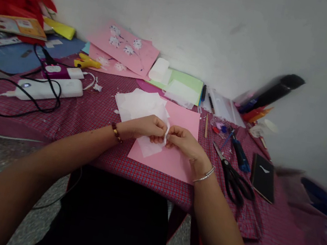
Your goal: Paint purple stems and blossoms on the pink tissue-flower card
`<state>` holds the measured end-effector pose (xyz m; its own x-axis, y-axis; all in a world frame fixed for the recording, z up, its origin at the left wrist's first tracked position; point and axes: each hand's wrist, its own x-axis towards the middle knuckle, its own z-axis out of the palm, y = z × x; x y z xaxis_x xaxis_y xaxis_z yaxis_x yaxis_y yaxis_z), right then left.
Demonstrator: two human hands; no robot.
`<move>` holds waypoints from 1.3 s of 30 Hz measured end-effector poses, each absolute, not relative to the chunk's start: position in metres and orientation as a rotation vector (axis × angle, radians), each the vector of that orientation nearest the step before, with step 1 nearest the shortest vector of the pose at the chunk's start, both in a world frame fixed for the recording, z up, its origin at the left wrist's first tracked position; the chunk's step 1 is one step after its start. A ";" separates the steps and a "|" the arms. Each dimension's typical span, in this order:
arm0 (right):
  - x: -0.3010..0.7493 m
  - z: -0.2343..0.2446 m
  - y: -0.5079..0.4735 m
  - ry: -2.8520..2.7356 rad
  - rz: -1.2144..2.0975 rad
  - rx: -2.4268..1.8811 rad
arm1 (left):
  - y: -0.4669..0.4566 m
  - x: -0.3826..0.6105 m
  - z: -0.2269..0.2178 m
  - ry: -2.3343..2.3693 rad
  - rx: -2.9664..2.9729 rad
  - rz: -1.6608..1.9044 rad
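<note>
Between my two hands is a narrow twisted strip of white tissue paper (166, 132), held upright above the sheets. My left hand (150, 127) pinches it from the left, its fingers curled in. From the other side my right hand (184, 140) grips the same strip between thumb and fingers. Beneath them lies a pink paper sheet (174, 169), flat on the table. Loose white tissue sheets (138, 103) overlap its left part and reach under my left hand.
Black-handled scissors (232, 177), a dark notebook (263, 177) and a wooden stick (206, 126) lie to the right. A white power strip (50, 89) with cables sits left. Behind are pink sheets with white flowers (126, 48), green paper (186, 80) and a yellow glue gun (87, 61).
</note>
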<state>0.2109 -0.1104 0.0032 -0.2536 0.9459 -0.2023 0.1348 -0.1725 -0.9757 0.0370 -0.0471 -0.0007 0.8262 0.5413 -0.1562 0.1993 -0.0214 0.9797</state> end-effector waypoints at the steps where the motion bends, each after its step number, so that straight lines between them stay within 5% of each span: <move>1: 0.211 0.003 -0.110 -1.397 1.492 -1.305 | -0.048 0.037 0.000 0.587 1.603 0.292; 39: 0.221 0.005 -0.113 -1.415 1.419 -1.295 | -0.045 0.035 0.006 0.708 1.584 0.297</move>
